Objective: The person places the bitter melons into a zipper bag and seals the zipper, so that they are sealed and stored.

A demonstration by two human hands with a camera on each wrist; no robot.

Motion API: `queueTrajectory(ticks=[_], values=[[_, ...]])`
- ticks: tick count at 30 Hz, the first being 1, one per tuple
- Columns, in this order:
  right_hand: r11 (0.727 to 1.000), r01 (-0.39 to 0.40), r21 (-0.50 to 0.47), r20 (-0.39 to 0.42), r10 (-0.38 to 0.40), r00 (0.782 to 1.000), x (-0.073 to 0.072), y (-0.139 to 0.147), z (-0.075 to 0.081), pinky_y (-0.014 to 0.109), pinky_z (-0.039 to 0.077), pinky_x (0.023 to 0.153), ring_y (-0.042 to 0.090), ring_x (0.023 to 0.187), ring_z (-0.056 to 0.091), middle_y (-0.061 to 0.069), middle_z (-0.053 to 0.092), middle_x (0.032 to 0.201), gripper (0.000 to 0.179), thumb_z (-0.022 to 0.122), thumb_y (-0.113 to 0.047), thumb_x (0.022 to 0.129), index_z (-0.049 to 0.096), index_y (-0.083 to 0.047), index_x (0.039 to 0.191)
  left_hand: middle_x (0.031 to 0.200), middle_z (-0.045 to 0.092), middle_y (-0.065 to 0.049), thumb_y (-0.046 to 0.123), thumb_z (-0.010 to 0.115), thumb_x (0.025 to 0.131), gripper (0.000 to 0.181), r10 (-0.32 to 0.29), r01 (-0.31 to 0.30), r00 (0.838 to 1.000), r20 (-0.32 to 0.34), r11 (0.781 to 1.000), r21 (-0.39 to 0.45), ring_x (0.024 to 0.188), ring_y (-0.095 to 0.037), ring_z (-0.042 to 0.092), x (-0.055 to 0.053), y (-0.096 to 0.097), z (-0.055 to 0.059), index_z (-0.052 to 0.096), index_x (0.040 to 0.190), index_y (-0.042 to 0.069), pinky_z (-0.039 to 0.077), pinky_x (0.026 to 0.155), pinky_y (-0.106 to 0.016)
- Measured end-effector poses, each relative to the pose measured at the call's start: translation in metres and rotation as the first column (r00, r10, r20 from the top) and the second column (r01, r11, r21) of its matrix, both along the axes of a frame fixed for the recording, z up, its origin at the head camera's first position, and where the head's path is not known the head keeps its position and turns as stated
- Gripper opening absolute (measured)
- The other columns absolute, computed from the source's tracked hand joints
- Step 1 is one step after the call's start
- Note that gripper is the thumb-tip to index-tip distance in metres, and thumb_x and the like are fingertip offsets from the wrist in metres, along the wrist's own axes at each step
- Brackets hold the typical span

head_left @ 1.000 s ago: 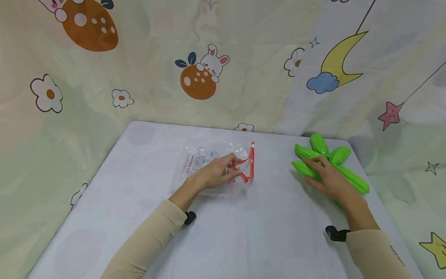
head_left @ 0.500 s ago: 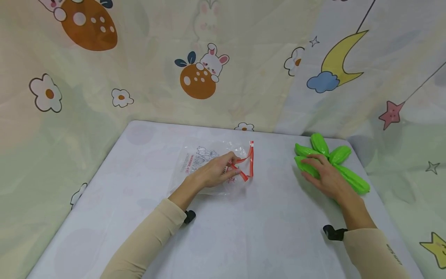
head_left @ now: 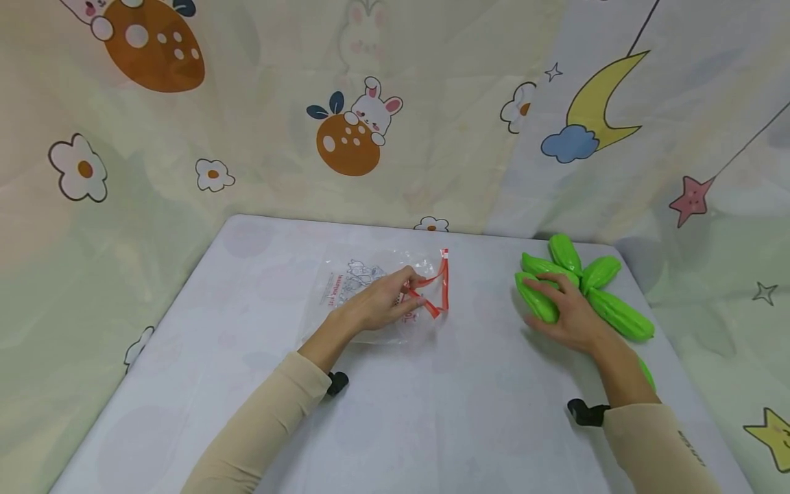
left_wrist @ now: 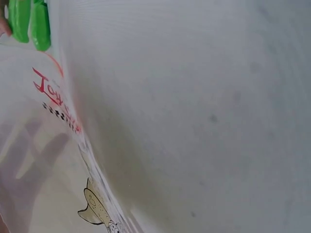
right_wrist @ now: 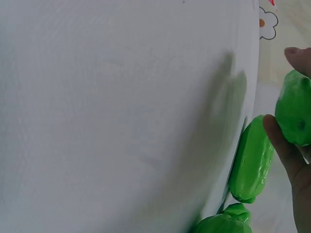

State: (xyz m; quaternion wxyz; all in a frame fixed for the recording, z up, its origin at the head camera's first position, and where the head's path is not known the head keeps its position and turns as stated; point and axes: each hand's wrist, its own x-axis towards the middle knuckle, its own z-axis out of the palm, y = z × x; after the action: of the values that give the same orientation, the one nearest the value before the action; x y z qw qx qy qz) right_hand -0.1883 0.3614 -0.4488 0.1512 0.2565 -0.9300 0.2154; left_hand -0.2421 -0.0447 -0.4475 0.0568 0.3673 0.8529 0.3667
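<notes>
A clear plastic zip bag (head_left: 315,312) with a red zip edge (head_left: 446,281) and printed drawings lies on the table. My left hand (head_left: 379,302) grips it at the mouth, where the red strips stand spread apart. In the left wrist view the bag's printed side (left_wrist: 53,160) shows, with finger shadows on it. My right hand (head_left: 574,319) holds a bright green, glossy, ridged gourd (head_left: 535,296) between thumb and fingers. Right by that hand lie several like gourds (head_left: 620,314). The right wrist view shows the held gourd (right_wrist: 294,109) raised above another gourd (right_wrist: 252,160).
The white-covered table (head_left: 469,425) runs back to a cloth backdrop (head_left: 444,137) printed with rabbits, flowers and a moon. One more green gourd (head_left: 647,374) peeks out from behind my right forearm, close to the table's right edge.
My right hand has drawn slightly left and toward me with a gourd, which has turned and parted from the others. The left hand and bag stay nearly still.
</notes>
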Motion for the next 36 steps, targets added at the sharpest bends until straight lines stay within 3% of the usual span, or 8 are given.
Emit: queueTrajectory(ticks=[7,10,14,17,22,27,36], values=[[1.000,-0.018,-0.012,-0.010,0.018,1.000,0.000,-0.004,-0.004,0.054,0.044,0.093,0.045,0.123,0.051,0.024,0.046,0.142,0.081,0.085,-0.005,0.074,0.051,-0.005,0.148,0.133,0.066,-0.007,0.039,0.066,0.101,0.035,0.000,0.000,1.000,0.007,1.000,0.021,0.106,-0.015,0.061,-0.001,0.000,0.001,0.053,0.126,0.019,0.056,0.089,-0.039],[0.999,-0.022,-0.031,-0.026,0.021,0.999,-0.002,-0.009,-0.004,0.037,0.042,0.102,0.044,0.127,0.050,0.022,0.048,0.143,0.083,0.087,-0.005,0.074,0.050,-0.005,0.149,0.135,0.066,-0.006,0.040,0.066,0.101,0.034,0.010,-0.010,1.000,0.013,1.000,0.017,0.111,-0.016,0.062,-0.001,0.000,0.001,0.053,0.124,0.020,0.056,0.093,-0.039],[0.995,-0.046,-0.089,-0.045,0.042,0.998,-0.004,-0.016,-0.005,0.010,0.027,0.107,0.046,0.127,0.050,0.024,0.049,0.143,0.083,0.088,-0.002,0.073,0.051,-0.003,0.148,0.137,0.065,-0.006,0.040,0.067,0.101,0.032,0.013,-0.013,1.000,0.009,1.000,0.017,0.115,-0.017,0.063,-0.001,0.000,-0.001,0.052,0.121,0.020,0.056,0.093,-0.038],[0.989,-0.055,-0.136,-0.041,0.050,0.998,-0.006,-0.023,-0.007,0.006,0.023,0.106,0.045,0.128,0.050,0.024,0.050,0.142,0.081,0.088,0.000,0.073,0.053,-0.003,0.146,0.136,0.066,-0.005,0.039,0.067,0.101,0.031,0.009,-0.009,1.000,0.004,1.000,0.014,0.109,-0.015,0.063,-0.001,-0.001,-0.002,0.052,0.120,0.020,0.056,0.089,-0.034],[0.986,-0.037,-0.165,-0.009,0.036,0.999,-0.008,-0.035,-0.013,0.007,0.032,0.102,0.040,0.130,0.051,0.019,0.053,0.143,0.076,0.088,-0.003,0.077,0.055,-0.006,0.145,0.132,0.067,-0.005,0.039,0.067,0.100,0.034,0.008,-0.008,1.000,-0.006,1.000,0.003,0.091,-0.012,0.058,0.000,-0.002,-0.005,0.054,0.125,0.019,0.053,0.077,-0.029],[0.983,-0.030,-0.180,0.026,0.035,0.999,-0.009,-0.042,-0.016,0.013,0.050,0.085,0.032,0.126,0.056,0.017,0.056,0.146,0.077,0.088,-0.004,0.078,0.054,-0.008,0.147,0.126,0.067,-0.004,0.040,0.066,0.101,0.039,0.000,0.000,1.000,-0.017,1.000,0.005,0.092,-0.011,0.057,0.000,-0.001,-0.005,0.054,0.130,0.017,0.053,0.078,-0.028],[0.982,0.009,-0.186,0.138,0.017,0.990,-0.010,-0.059,-0.016,0.042,0.059,0.088,0.032,0.127,0.059,0.014,0.054,0.150,0.077,0.086,-0.013,0.084,0.049,-0.011,0.152,0.119,0.067,0.000,0.038,0.067,0.101,0.034,0.002,-0.002,0.999,-0.035,1.000,0.009,0.086,-0.012,0.055,0.001,0.001,-0.005,0.054,0.127,0.020,0.051,0.073,-0.027]])
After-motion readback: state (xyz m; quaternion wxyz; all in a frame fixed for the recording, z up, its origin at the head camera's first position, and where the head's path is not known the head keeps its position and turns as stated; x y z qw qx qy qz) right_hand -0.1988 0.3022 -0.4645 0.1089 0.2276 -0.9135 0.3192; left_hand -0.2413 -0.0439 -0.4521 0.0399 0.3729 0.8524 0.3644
